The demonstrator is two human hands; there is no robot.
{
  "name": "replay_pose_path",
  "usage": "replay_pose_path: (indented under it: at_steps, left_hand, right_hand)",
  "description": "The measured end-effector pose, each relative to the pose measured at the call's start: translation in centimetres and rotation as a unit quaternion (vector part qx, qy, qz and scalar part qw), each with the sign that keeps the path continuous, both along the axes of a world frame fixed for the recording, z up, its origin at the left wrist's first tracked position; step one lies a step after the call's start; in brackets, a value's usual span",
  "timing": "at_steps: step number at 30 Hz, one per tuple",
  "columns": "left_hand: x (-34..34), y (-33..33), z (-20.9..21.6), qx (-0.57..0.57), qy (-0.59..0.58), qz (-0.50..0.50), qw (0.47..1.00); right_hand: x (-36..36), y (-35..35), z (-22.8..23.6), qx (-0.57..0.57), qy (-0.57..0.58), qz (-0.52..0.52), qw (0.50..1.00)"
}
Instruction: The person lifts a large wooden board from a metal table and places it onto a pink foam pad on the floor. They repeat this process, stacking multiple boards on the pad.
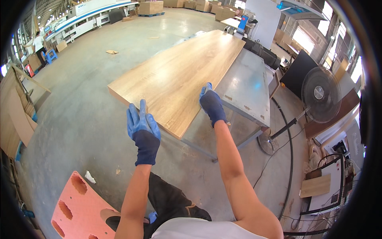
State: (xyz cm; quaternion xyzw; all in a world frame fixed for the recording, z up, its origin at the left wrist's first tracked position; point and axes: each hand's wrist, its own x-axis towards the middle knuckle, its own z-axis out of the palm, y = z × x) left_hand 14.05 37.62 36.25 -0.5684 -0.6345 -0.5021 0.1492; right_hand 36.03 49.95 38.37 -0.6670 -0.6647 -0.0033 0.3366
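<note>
A long wood-grain board (183, 71) lies slantwise on a grey metal machine table (246, 83), its near end jutting past the table. My left hand (143, 121), in a blue coated glove with a dark cuff, is at the board's near end. Its fingers are stretched out and spread, the tips by the edge. My right hand (211, 102), gloved alike, grips the board's right long edge; part of its fingers is hidden. Some thin shavings cling to the board's near corner.
A standing fan (320, 93) stands to the right, with a black hose (291, 159) along the floor. At lower left is a pink board with holes (85, 203). Panels (18, 107) lean at far left. A person (39, 44) stands by a long white machine (87, 20).
</note>
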Motion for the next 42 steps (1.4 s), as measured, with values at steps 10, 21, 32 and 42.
replay_pose_path:
  at_steps: [10, 21, 32, 42]
  left_hand:
    - [-1.0, 3.7, 3.2, -0.041, 0.119, -0.192, 0.973]
    - [0.7, -0.4, 2.4, -0.023, 0.093, -0.13, 0.987]
    - [0.3, 3.8, 1.9, -0.005, 0.085, -0.186, 0.979]
    - [-1.6, 5.2, 1.5, 0.017, 0.083, -0.174, 0.981]
  right_hand:
    - [3.3, 7.3, -0.4, -0.043, 0.189, -0.117, 0.974]
    - [4.0, 4.3, -0.6, -0.006, 0.078, -0.075, 0.994]
    - [4.8, 8.6, -1.3, -0.03, 0.085, -0.121, 0.989]
    - [2.7, 8.7, -1.2, -0.031, 0.159, -0.128, 0.978]
